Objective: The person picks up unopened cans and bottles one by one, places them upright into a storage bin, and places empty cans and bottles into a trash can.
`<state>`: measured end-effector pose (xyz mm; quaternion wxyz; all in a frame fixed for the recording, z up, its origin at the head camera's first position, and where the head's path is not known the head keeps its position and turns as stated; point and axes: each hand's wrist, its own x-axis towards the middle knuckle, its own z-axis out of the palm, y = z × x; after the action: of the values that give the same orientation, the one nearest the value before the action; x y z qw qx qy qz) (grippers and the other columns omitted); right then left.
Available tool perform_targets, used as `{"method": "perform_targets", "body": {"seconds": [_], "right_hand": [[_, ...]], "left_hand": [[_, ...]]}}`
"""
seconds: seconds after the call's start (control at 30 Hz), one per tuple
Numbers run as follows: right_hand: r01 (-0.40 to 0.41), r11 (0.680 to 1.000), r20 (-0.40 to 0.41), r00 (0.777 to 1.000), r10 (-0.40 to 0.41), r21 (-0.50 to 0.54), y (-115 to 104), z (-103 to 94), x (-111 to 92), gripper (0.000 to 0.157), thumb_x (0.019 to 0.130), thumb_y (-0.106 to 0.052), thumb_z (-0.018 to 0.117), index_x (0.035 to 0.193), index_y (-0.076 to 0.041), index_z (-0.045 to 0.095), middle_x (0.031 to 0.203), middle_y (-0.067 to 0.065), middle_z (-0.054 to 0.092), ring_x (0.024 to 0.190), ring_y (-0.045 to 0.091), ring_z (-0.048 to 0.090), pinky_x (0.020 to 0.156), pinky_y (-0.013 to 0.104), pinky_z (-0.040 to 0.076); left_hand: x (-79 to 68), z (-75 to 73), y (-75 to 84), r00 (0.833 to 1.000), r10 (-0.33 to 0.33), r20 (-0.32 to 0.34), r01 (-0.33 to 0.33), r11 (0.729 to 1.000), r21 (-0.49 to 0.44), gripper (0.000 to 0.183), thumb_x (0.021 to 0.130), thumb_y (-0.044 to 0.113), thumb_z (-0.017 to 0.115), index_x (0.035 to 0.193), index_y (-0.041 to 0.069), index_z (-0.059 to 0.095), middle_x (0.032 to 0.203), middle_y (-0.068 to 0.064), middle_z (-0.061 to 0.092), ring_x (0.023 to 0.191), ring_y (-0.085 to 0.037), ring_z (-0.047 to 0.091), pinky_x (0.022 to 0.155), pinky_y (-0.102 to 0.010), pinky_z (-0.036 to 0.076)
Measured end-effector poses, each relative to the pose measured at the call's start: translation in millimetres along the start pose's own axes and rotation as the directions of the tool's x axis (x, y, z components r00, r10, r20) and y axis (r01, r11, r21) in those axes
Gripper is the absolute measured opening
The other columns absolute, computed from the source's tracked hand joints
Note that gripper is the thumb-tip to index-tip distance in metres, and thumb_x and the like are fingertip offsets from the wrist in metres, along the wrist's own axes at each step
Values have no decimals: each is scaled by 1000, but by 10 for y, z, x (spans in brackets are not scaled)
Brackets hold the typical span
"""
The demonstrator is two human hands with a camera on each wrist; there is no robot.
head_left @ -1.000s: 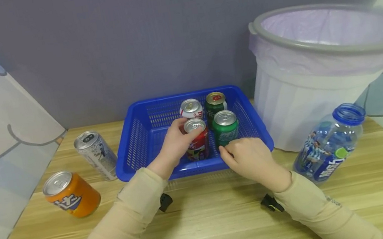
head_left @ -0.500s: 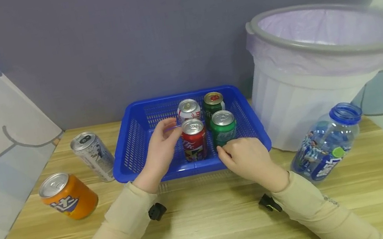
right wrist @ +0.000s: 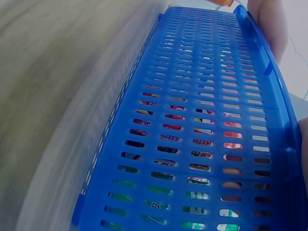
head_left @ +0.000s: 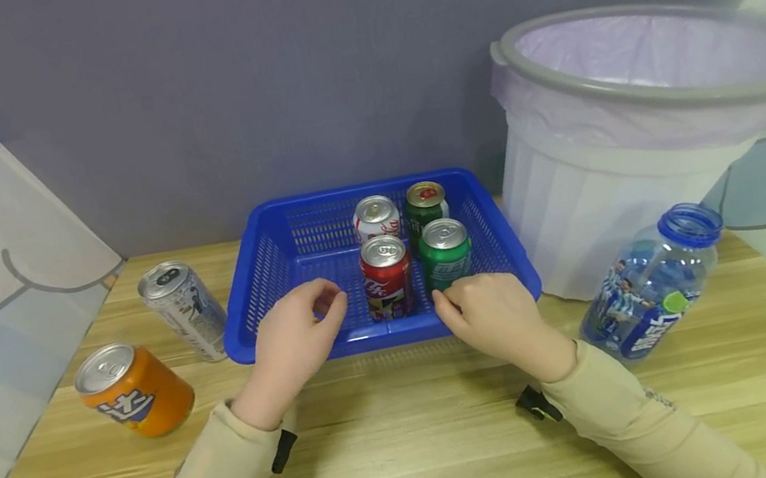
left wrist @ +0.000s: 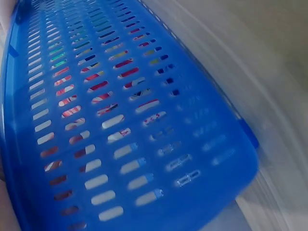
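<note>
A blue plastic basket (head_left: pixel 286 204) holds several upright drink cans on its right side. A red cola can (head_left: pixel 388 276) stands at the front, beside a green can (head_left: pixel 446 249). Behind them are a white-and-red cola can (head_left: pixel 376 219) and a dark green can (head_left: pixel 426 206) with a gold top. My left hand (head_left: pixel 296 334) is over the front left rim, loosely curved, with a gap between its fingers and the red can. My right hand (head_left: pixel 495 317) grips the front right rim. Both wrist views show the slotted basket wall (left wrist: pixel 120 110), with fingers partly visible through it.
Left of the basket, an orange can (head_left: pixel 138 390) and a tilted-looking silver can (head_left: pixel 185 310) stand on the wooden table (head_left: pixel 419 453). At right are a clear blue bottle (head_left: pixel 653 287) without a cap and a white bin (head_left: pixel 565 191) lined with a purple bag.
My left hand has let go of the red cola can and drawn back left and toward me, to the basket's front rim. My right hand has stayed at the rim.
</note>
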<state>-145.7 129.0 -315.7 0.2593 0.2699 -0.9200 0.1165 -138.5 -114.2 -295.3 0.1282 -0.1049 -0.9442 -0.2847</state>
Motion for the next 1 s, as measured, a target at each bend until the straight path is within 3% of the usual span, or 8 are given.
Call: {"method": "perform_targets", "body": {"seconds": [0.1,0.3,0.4,0.5,0.6,0.73,0.83,1.0], "right_hand": [[-1,1000,0,1000,1,-1,2,4,3,50,90,-25,55,45,-20,33,43,-9,31,38,6,28,37,23,21],[-4,1000,6,1000,4,4,-2,3,4,50,90,-25,55,45,-20,32,43,-10,30,38,6,27,37,23,19],[-9,1000,14,1000,9,8,-3,3,4,50,90,-25,55,45,-20,32,43,-10,29,38,5,27,38,22,19],[-14,1000,19,1000,13,10,-1,1,2,50,90,-25,55,46,-20,32,43,-10,28,38,6,27,38,22,19],[-12,1000,17,1000,12,8,-2,1,2,50,90,-25,55,46,-20,32,43,-10,29,38,6,27,38,22,20],[-8,1000,4,1000,8,2,3,1,-1,50,90,-25,55,45,-20,33,43,-10,29,38,6,28,37,22,21],[-6,1000,1,1000,6,2,5,1,-3,50,89,-25,55,45,-20,33,43,-10,29,38,6,27,37,22,21],[1,1000,-5,1000,-1,6,9,5,4,50,90,-25,55,45,-20,32,43,-10,28,37,6,27,37,23,20]], "left_hand": [[-44,-16,-26,1000,12,-2,-12,998,54,22,92,31,54,93,16,70,81,4,67,66,-10,57,58,-31,44],[-106,-61,-66,1000,-3,25,2,999,46,25,94,33,52,87,17,71,66,5,59,58,-11,49,52,-30,38],[-150,-52,-83,998,59,-3,-59,994,91,22,92,31,55,85,18,71,69,7,62,60,-10,51,54,-30,41],[-207,-6,-109,981,183,-61,-168,966,196,21,90,29,57,80,16,71,71,6,66,62,-13,58,58,-33,45],[-260,46,-144,948,294,-123,-250,926,284,21,88,28,60,76,13,70,68,3,66,63,-17,61,60,-35,45],[-291,74,-170,916,365,-168,-303,902,308,21,87,26,60,76,11,70,68,1,66,61,-19,60,57,-33,41],[-313,69,-180,911,377,-168,-316,899,303,21,87,26,60,79,10,71,70,-1,68,63,-19,62,58,-34,42],[-367,51,-165,919,353,-175,-285,901,326,22,87,27,62,81,7,70,73,-4,68,67,-22,64,60,-36,44]]}}
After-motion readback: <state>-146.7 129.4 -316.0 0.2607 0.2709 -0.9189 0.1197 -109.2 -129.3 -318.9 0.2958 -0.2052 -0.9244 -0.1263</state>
